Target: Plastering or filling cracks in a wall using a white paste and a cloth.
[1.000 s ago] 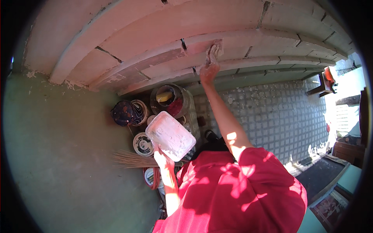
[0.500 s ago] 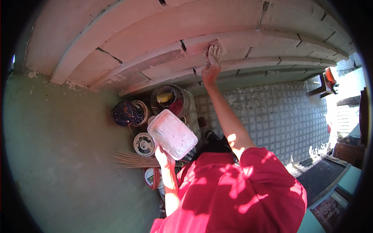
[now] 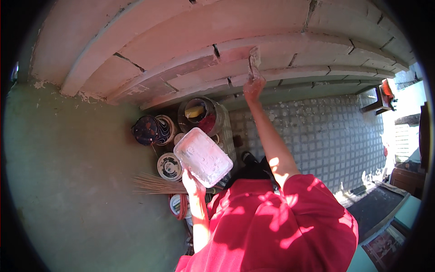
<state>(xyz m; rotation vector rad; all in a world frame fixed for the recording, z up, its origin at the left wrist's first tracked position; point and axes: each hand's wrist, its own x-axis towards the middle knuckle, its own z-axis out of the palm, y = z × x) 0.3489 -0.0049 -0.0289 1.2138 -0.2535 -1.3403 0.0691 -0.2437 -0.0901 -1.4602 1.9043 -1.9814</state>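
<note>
My left hand [image 3: 194, 183] grips the near left edge of a shallow white rectangular tray [image 3: 203, 156], its inside coated with a pale paste. Up at the stepped, pinkish wall ledges [image 3: 181, 43], my right hand [image 3: 254, 85] is closed around a flat putty scraper [image 3: 255, 56]. The scraper's blade is against or very close to a ledge face, beside a damp-looking smoothed patch. Pale paste smears my right fingers. Dark gaps split the ledges at several places.
Below the ledges stand a clear tub [image 3: 219, 111] with a yellow item inside, a dark splattered bucket [image 3: 147, 130] and a white-lidded pail [image 3: 169, 167]. A stick broom [image 3: 156, 185] lies near my left forearm. Tiled floor [image 3: 317, 136] spreads right, toward a small stool [image 3: 377, 102].
My right hand has shifted slightly right and down along the ledge, and the scraper has turned more edge-on. The tray in my left hand has barely moved.
</note>
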